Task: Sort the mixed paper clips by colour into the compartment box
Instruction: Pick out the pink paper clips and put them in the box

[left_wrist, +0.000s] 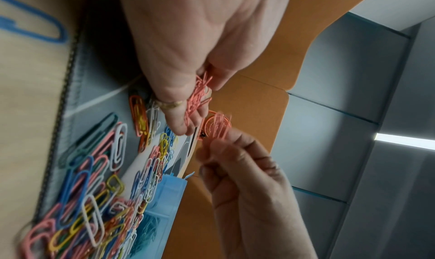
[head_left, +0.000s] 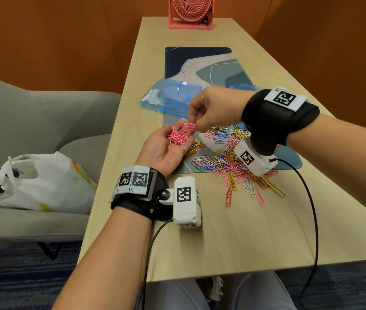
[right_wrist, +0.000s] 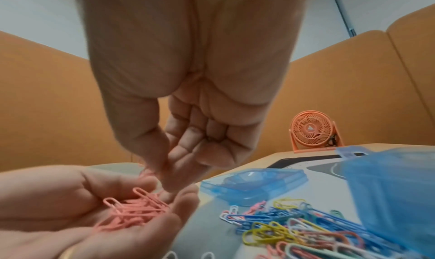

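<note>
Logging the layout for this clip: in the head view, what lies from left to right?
Bag → left hand with pink clips → right hand → mixed clips.

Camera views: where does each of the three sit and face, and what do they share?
Head: above, looking down the wooden table; both forearms, left hand, right hand.
Left wrist: along the left palm toward the right hand.
Right wrist: along the right hand toward the left palm.
Shared: pink paper clips in the palm, orange desk fan.
</note>
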{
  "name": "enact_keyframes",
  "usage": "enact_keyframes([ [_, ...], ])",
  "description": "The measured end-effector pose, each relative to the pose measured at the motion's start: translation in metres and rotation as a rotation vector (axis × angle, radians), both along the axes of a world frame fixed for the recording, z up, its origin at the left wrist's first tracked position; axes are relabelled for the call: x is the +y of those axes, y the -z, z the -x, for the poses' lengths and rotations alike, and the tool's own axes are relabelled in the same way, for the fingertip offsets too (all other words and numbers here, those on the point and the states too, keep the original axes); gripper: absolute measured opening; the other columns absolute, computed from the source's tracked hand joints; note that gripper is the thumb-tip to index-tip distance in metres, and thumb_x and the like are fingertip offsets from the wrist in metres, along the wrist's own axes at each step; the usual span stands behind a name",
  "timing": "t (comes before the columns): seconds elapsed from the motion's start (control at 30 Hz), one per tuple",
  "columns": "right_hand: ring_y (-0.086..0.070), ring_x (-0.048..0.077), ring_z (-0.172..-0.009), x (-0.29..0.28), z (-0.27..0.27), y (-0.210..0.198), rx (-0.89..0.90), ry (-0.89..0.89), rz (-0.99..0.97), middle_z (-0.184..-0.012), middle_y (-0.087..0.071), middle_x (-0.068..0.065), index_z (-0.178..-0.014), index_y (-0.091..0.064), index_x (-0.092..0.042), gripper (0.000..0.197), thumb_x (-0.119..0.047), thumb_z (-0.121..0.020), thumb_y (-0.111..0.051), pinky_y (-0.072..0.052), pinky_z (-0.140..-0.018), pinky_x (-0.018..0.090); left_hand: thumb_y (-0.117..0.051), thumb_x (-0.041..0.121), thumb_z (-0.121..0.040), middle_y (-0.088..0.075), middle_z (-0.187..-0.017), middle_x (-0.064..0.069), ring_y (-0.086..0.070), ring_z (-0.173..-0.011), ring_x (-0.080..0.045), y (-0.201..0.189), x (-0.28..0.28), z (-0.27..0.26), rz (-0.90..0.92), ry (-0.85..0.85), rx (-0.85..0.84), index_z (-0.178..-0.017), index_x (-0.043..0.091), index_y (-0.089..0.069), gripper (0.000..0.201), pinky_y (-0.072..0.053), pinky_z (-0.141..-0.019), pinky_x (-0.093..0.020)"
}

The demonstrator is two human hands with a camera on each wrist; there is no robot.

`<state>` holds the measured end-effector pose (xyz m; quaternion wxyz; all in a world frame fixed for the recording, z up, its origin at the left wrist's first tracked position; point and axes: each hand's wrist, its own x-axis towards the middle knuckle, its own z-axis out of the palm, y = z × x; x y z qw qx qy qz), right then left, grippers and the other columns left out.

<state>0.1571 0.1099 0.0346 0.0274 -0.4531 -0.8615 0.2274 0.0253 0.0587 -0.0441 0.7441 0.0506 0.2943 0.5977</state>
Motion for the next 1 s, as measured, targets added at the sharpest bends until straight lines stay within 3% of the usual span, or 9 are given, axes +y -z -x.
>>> enact_keyframes([
  [0.1,-0.066,0.002,-0.066,0.0,0.006,-0.002,0.038,-0.02,-0.012,-0.076,-0.073,-0.005,-0.094,-0.07,-0.018,0.011,-0.016,-0.084,-0.068,-0.052,-0.065,0.015,-0.03,0.012,-0.1,-0.065,-0.084,-0.02,-0.06,-0.086,-0.028,0.0,-0.001,0.0,-0.012,-0.003,-0.028,-0.093,-0.006,-0.056,0.032,-0.041,-0.098,-0.041],
  [0.2,-0.063,0.001,-0.056,0.002,0.002,-0.001,0.042,0.026,-0.039,-0.072,-0.072,-0.003,-0.092,-0.07,-0.014,0.007,-0.014,-0.086,-0.067,-0.049,-0.057,0.01,-0.03,0.014,-0.101,-0.061,-0.093,-0.02,-0.057,-0.098,-0.03,0.0,0.0,0.004,0.002,-0.002,-0.021,-0.094,-0.005,-0.056,0.033,-0.041,-0.095,-0.04],
  [0.33,-0.061,0.002,-0.057,-0.001,-0.006,0.01,-0.09,0.013,-0.014,-0.066,-0.068,-0.007,-0.087,-0.072,-0.017,0.007,-0.013,-0.084,-0.067,-0.049,-0.063,0.017,-0.029,0.018,-0.102,-0.059,-0.092,-0.018,-0.058,-0.087,-0.029,0.0,0.003,0.014,0.009,-0.069,-0.006,-0.093,-0.003,-0.056,0.035,-0.042,-0.093,-0.04],
  [0.43,-0.055,0.001,-0.062,-0.006,-0.004,0.024,-0.19,-0.056,-0.02,-0.069,-0.063,-0.009,-0.092,-0.072,-0.022,0.015,-0.012,-0.084,-0.065,-0.044,-0.064,0.017,-0.028,0.019,-0.102,-0.059,-0.092,-0.017,-0.058,-0.086,-0.029,0.0,0.004,0.02,0.015,-0.102,0.005,-0.093,-0.002,-0.056,0.036,-0.043,-0.092,-0.039],
  [0.53,-0.05,0.002,-0.064,-0.007,-0.001,0.033,-0.218,-0.086,-0.053,-0.067,-0.055,-0.015,-0.094,-0.07,-0.026,0.016,-0.014,-0.084,-0.066,-0.039,-0.06,0.016,-0.027,0.019,-0.103,-0.059,-0.092,-0.017,-0.055,-0.099,-0.029,-0.001,0.003,0.018,0.018,-0.093,0.018,-0.093,-0.002,-0.055,0.037,-0.042,-0.093,-0.038],
  [0.63,-0.053,0.007,-0.065,-0.005,0.001,0.036,-0.251,-0.084,-0.068,-0.065,-0.057,-0.012,-0.08,-0.066,-0.023,0.008,-0.017,-0.084,-0.066,-0.037,-0.057,0.016,-0.027,0.019,-0.103,-0.058,-0.091,-0.017,-0.052,-0.108,-0.028,0.001,0.004,0.016,0.03,-0.083,0.027,-0.092,-0.002,-0.055,0.037,-0.039,-0.098,-0.038],
  [0.73,-0.051,0.014,-0.069,-0.004,0.002,0.037,-0.311,-0.099,-0.128,-0.065,-0.054,-0.007,-0.07,-0.058,-0.019,0.017,-0.014,-0.087,-0.058,-0.034,-0.053,0.016,-0.027,0.019,-0.103,-0.058,-0.091,-0.017,-0.057,-0.094,-0.028,0.001,0.005,0.015,0.035,-0.082,0.037,-0.091,-0.002,-0.055,0.037,-0.037,-0.104,-0.038],
  [0.9,-0.051,0.023,-0.079,-0.003,0.0,0.035,-0.399,-0.008,-0.197,-0.092,-0.065,0.014,-0.092,-0.067,-0.001,0.023,-0.011,-0.089,-0.047,-0.038,-0.067,0.026,-0.027,0.019,-0.103,-0.058,-0.09,-0.017,-0.057,-0.084,-0.029,0.002,0.005,0.015,0.033,-0.091,0.032,-0.091,-0.002,-0.055,0.037,-0.039,-0.1,-0.038],
  [1.0,-0.052,0.02,-0.079,-0.001,-0.001,0.032,-0.358,-0.017,-0.214,-0.087,-0.064,0.005,-0.091,-0.068,-0.008,0.017,-0.01,-0.087,-0.051,-0.038,-0.065,0.025,-0.027,0.019,-0.103,-0.058,-0.09,-0.017,-0.057,-0.084,-0.028,0.002,0.005,0.015,0.025,-0.086,0.034,-0.091,-0.002,-0.055,0.036,-0.041,-0.096,-0.039],
])
